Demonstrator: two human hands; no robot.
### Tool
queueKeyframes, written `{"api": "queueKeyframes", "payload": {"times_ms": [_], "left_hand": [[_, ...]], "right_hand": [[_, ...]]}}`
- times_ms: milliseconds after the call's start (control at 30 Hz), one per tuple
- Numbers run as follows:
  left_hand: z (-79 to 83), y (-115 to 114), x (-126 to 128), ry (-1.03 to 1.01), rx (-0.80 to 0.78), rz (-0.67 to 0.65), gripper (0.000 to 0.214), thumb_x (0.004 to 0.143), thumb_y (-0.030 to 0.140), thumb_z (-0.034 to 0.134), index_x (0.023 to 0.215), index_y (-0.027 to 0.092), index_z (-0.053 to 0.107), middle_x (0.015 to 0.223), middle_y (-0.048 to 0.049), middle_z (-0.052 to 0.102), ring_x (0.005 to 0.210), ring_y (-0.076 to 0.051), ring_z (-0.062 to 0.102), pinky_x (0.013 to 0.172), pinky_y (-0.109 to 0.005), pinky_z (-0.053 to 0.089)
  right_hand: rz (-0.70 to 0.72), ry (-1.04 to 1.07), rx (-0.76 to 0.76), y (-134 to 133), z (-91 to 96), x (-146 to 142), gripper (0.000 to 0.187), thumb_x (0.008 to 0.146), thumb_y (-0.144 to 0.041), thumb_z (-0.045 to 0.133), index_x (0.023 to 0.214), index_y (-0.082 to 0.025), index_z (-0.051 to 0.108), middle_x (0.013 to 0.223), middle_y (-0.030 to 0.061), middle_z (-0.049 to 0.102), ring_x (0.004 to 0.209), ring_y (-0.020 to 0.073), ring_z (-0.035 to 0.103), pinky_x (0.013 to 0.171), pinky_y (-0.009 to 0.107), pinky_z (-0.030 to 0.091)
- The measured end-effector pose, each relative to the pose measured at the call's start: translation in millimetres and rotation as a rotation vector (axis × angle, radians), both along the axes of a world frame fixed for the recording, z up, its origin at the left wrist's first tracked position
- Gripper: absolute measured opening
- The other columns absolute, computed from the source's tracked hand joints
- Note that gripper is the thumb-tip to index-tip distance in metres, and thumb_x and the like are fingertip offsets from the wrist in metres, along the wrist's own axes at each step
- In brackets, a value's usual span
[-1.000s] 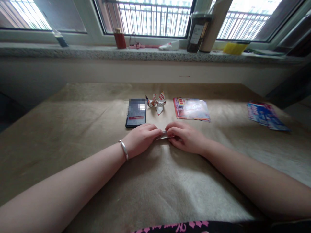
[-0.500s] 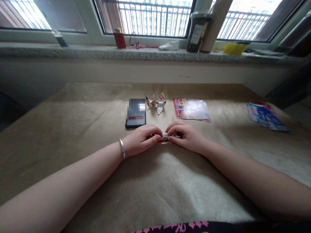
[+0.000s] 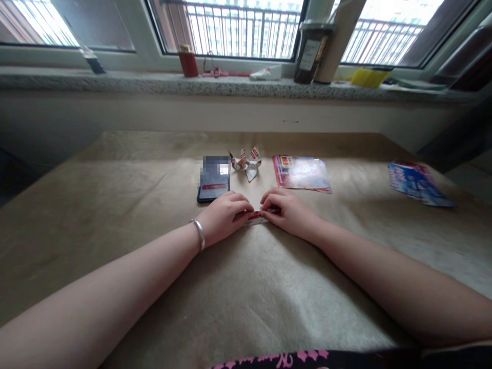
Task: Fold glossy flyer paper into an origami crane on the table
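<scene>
Between my hands lies a small folded piece of printed paper [image 3: 257,218], red and white, low over the table; its ends are hidden under my fingers. My left hand [image 3: 226,218], with a silver bangle at the wrist, pinches its left end. At the right end, my right hand [image 3: 286,210] holds it between thumb and curled fingers. Just beyond stand folded paper shapes [image 3: 248,163] with pointed petals, white with red and orange print. Left of them is a smartphone [image 3: 213,179], close to my left fingers.
A stack of printed sheets [image 3: 302,173] lies beyond my right hand, and blue leaflets [image 3: 421,185] are fanned out at the far right. Along the stone windowsill [image 3: 230,88] stand a red container [image 3: 188,62], a dark lidded jar [image 3: 310,54] and a yellow item [image 3: 369,77].
My left hand has turned slightly and its fingers have shifted on the paper. More of the paper's red and white face shows between my hands now.
</scene>
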State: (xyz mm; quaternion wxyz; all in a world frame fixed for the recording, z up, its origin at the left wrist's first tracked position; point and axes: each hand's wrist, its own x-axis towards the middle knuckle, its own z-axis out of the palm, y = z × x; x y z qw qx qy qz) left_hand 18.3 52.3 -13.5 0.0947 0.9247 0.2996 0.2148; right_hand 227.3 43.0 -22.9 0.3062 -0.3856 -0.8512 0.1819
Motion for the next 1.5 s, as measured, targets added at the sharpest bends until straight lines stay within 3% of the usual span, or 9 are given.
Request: {"api": "queueKeyframes", "payload": {"times_ms": [233,467,867,1233,1500], "left_hand": [[-0.3,0.1,1.5,0.016,0.044,0.001,0.016,0.088,0.020,0.051,0.080,0.015,0.064,0.085,-0.0055,0.064,0.080,-0.015,0.055,0.078,-0.028,0.045],[0.3,-2.5,1.8,0.038,0.112,-0.029,0.020,0.089,0.021,0.049,0.079,0.014,0.065,0.083,-0.0056,0.064,0.078,-0.015,0.054,0.077,-0.027,0.046],[5.4,-6.6,2.7,0.071,0.171,-0.032,0.023,0.087,0.020,0.049,0.076,0.014,0.068,0.077,-0.0057,0.062,0.075,-0.016,0.055,0.073,-0.028,0.048],[12.8,-15.9,3.5,0.157,0.159,-0.012,0.025,0.089,0.023,0.047,0.076,0.014,0.066,0.081,-0.0067,0.062,0.077,-0.017,0.054,0.075,-0.031,0.049],[10.9,-14.1,1.7,0.147,0.188,-0.030,0.024,0.089,0.021,0.046,0.083,0.014,0.068,0.081,-0.0070,0.062,0.078,-0.017,0.055,0.074,-0.030,0.049]], "right_hand": [[-0.036,-0.208,0.153,-3.5,5.9,-1.2,0.007,0.082,-0.023,0.059,0.077,-0.018,0.059,0.084,0.0058,0.061,0.082,0.0176,0.052,0.074,0.029,0.041],[-0.030,-0.303,0.260,-10.9,8.8,-5.9,0.007,0.081,-0.018,0.053,0.082,-0.018,0.060,0.081,0.0052,0.063,0.080,0.0188,0.050,0.075,0.030,0.039],[-0.007,-0.340,0.287,-11.6,9.9,-8.3,0.007,0.082,-0.018,0.055,0.076,-0.016,0.059,0.078,0.0047,0.061,0.076,0.0168,0.049,0.069,0.026,0.038],[0.088,-0.525,0.483,-20.0,13.9,-5.0,0.023,0.093,-0.023,0.041,0.083,-0.017,0.061,0.077,0.0036,0.058,0.069,0.0151,0.046,0.059,0.028,0.030],[0.072,-0.706,0.473,-38.2,25.5,-9.8,0.015,0.088,-0.015,0.048,0.081,-0.016,0.061,0.076,0.0051,0.058,0.069,0.0165,0.049,0.054,0.030,0.029]]}}
